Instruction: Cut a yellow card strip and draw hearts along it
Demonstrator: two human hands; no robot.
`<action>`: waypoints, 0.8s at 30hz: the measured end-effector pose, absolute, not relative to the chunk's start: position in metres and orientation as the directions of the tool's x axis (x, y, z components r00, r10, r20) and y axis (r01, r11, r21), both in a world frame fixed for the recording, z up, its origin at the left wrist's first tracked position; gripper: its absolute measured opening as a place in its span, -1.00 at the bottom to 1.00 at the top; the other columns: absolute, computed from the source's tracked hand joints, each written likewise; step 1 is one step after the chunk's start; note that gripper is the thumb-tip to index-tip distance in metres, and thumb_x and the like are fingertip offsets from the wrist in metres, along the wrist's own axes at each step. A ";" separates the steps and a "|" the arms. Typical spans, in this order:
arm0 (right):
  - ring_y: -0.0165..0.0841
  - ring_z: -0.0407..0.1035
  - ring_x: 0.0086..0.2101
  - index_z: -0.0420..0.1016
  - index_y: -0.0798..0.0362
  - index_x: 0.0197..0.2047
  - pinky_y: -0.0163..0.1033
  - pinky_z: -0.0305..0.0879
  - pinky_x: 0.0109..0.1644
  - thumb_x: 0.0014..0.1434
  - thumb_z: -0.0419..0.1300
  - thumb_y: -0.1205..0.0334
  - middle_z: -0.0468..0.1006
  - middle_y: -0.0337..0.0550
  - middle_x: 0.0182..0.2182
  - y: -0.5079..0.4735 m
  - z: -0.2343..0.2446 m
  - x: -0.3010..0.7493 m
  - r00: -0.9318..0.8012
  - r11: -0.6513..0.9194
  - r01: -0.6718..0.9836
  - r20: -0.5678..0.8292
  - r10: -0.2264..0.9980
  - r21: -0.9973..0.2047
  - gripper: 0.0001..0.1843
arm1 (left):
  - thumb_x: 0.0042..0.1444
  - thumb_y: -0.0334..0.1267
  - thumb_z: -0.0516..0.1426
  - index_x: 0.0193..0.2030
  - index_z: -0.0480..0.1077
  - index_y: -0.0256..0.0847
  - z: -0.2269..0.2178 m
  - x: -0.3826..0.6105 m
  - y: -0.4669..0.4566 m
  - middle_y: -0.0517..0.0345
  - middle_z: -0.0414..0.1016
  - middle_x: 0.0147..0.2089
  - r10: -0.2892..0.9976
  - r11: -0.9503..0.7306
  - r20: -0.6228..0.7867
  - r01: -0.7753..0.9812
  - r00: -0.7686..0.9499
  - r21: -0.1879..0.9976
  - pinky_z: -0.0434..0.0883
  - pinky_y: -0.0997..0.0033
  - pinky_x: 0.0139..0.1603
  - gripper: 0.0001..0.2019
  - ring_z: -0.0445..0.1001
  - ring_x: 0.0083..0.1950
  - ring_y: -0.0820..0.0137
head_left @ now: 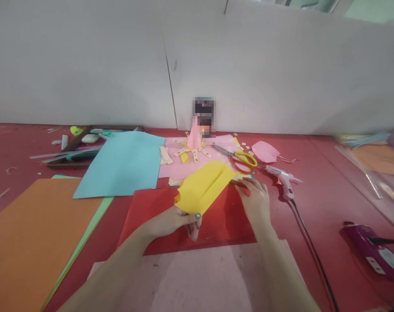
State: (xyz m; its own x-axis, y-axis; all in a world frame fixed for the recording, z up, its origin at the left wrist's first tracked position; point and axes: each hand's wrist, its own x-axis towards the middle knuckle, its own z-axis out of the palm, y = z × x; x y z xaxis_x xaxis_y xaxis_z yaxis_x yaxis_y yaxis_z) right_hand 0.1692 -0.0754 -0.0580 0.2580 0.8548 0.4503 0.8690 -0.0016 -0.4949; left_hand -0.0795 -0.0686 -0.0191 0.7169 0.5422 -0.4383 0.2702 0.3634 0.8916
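Observation:
A sheet of yellow paper (205, 186) with a scalloped left edge and a crease is held up at a slant. My left hand (187, 219) grips its lower left edge, thumb on top and fingers underneath. At the paper's right end, my right hand (255, 199) has its fingers curled around a thin brown and orange-red item (244, 186), mostly hidden. Below both hands lies red paper (216, 232). Just beyond, open scissors (240, 158) with yellow and red handles rest beside a pink paper cone (194, 136) ringed by small patterned strips.
A pink glue gun (284, 180) lies at right, its cord running forward past a purple power strip (372, 251). Blue paper (125, 164) overlaps a dark tray (68, 164) at left. Orange sheets (34, 234) lie nearer. A phone-like object (204, 106) leans on the wall.

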 end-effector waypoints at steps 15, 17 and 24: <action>-0.21 0.31 -0.30 0.52 0.05 -0.33 -0.21 0.04 -0.32 0.09 0.08 0.19 0.51 -0.07 -0.33 -0.080 -0.056 0.196 0.406 -0.300 0.884 0.268 0.874 -0.359 -0.79 | 0.09 -0.05 0.04 -0.41 0.34 -0.23 -0.020 -0.080 -0.069 0.19 0.50 -0.51 0.538 0.357 -0.442 0.281 0.718 0.891 0.34 0.39 -0.29 -0.73 0.46 -0.44 0.43; -0.21 0.32 -0.31 0.52 0.06 -0.32 -0.21 0.06 -0.33 0.08 0.07 0.18 0.51 -0.07 -0.34 -0.082 -0.056 0.207 0.467 -0.348 0.848 0.255 0.847 -0.400 -0.78 | 0.09 -0.05 0.04 -0.40 0.34 -0.23 -0.019 -0.080 -0.069 0.19 0.50 -0.50 0.539 0.356 -0.441 0.281 0.718 0.891 0.34 0.38 -0.28 -0.73 0.46 -0.43 0.42; -0.25 0.32 -0.27 0.49 0.03 -0.22 -0.23 0.11 -0.29 0.04 0.07 0.31 0.47 -0.10 -0.31 -0.081 -0.055 0.208 0.536 -0.411 0.805 0.226 0.814 -0.427 -0.75 | 0.08 -0.05 0.05 -0.39 0.34 -0.24 -0.018 -0.080 -0.069 0.20 0.50 -0.49 0.538 0.368 -0.466 0.301 0.702 0.880 0.35 0.35 -0.25 -0.73 0.46 -0.42 0.43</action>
